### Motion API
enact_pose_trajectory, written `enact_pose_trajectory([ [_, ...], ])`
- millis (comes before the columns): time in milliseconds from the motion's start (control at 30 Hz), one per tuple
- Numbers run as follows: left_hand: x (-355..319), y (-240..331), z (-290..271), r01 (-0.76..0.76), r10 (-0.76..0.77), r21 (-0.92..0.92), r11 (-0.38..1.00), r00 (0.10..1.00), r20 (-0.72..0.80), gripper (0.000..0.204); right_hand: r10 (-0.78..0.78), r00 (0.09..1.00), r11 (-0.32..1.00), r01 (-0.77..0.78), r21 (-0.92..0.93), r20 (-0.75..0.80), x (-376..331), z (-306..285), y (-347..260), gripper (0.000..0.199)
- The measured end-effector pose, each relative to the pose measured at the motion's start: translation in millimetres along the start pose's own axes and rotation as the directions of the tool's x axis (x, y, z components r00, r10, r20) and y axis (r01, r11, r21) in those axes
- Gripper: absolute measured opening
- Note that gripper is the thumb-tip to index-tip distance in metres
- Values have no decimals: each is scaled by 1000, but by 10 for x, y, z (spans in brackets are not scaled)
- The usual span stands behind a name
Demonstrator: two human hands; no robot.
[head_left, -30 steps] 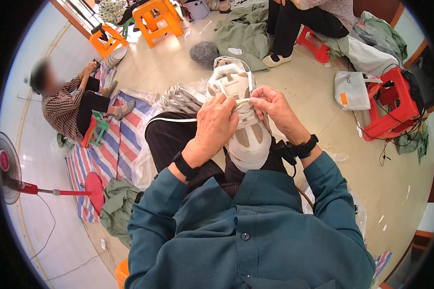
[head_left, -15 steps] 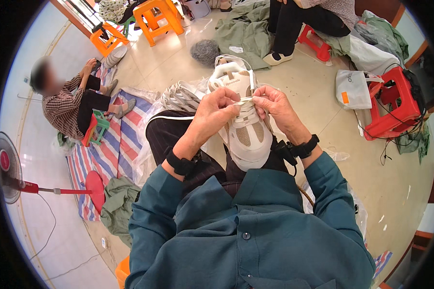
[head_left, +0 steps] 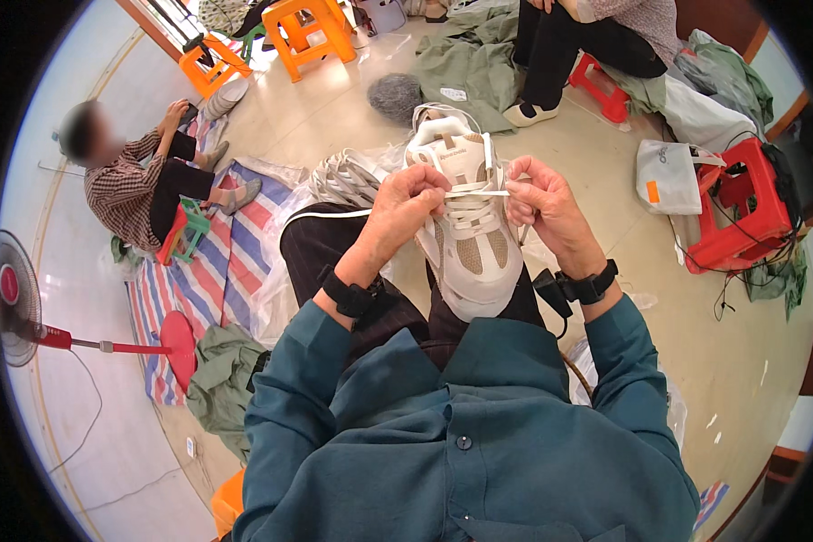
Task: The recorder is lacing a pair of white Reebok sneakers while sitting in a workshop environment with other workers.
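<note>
Your left hand [head_left: 408, 200] and right hand [head_left: 546, 203] pinch flat white lace [head_left: 491, 192] taut across beige-and-white mesh sneaker [head_left: 470, 253]; lower rows [head_left: 472, 220] threaded (lace still untied).

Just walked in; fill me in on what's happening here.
A person has a pale shoe at their lap, its toe pointing toward them. The left hand and right hand each pinch a white lace, which runs straight between them across the shoe, over the rows already threaded. A bundle of pale cords lies beyond the left knee. Off to the left, another person sits on a low stool.
</note>
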State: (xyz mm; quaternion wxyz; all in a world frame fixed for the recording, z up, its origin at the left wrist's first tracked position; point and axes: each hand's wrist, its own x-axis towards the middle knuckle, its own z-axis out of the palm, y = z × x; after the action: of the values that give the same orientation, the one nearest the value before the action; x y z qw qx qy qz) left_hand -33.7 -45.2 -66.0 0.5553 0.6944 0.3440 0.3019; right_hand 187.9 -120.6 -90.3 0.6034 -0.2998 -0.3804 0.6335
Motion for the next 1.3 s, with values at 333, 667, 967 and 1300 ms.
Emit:
enact_pose_trajectory([
  [333, -45, 65, 71, -388, 502, 598, 701, 864, -29, 15, -104, 993, 982, 111, 152, -48, -170, -132, -446, 10],
  [667, 41, 103, -86, -109, 95, 346, 932, 994, 57, 15, -188, 978, 971, 199, 135, -91, -323, -120, -689, 11],
  [967, 39, 150, 47, -376, 474, 607, 700, 881, -1, 14, -158, 987, 980, 161, 114, -32, -343, 103, -762, 11],
  [1300, 116, 191, -42, -247, 238, 534, 809, 967, 88, 25, -239, 962, 948, 261, 184, -136, -203, -47, -1060, 17],
])
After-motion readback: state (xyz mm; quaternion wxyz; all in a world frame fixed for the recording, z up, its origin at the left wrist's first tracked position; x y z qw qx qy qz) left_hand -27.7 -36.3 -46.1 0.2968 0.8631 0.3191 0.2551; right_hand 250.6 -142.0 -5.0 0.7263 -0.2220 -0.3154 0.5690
